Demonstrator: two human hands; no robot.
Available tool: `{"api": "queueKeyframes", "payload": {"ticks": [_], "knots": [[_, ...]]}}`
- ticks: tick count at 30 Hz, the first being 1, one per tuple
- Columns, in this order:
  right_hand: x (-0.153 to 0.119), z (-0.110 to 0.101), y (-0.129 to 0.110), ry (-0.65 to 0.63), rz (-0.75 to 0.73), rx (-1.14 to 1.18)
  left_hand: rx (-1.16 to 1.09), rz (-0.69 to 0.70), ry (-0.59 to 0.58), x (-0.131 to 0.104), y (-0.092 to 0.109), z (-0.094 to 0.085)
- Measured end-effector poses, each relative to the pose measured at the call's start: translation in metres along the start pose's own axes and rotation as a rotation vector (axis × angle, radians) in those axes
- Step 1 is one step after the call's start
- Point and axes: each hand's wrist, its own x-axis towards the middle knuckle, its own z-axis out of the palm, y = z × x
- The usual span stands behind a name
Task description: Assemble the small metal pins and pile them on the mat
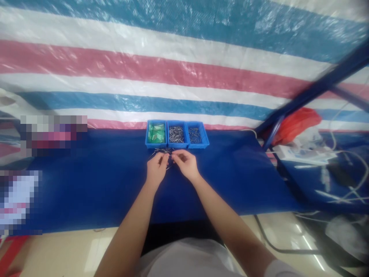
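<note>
My left hand (158, 165) and my right hand (186, 161) are close together over the blue tabletop, just in front of three blue bins. Both have thumb and fingers pinched together. Something small and thin seems to pass between the fingertips, too small to name. Several slim dark metal pieces (157, 151) lie in a loose pile behind my hands, partly hidden by them. The left bin (157, 146) holds green-and-clear plastic packets (157, 134). Many short metal pieces (176, 134) fill the middle bin (177, 146). Fewer metal pieces (195, 134) lie in the right bin (198, 146).
Striped plastic sheeting (173, 69) hangs behind the blue table (95, 184). At the right stands a blue metal frame (305, 92), with a red plastic bag (300, 123), cables and white items on another surface. Blurred-out areas are at the left.
</note>
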Motion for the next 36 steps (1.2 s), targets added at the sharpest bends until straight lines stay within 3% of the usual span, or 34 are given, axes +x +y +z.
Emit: {"api": "queueKeyframes", "payload": {"ticks": [18,36], "knots": [[0.0002,-0.0028,-0.0044,0.020,-0.016,-0.197,-0.060,-0.021,-0.042,0.0003,-0.0028,0.0029],[-0.0017,-0.0012,-0.0003,-0.010,-0.095,-0.168,-0.031,-0.026,0.008,0.0007,-0.0013,-0.0002]]}}
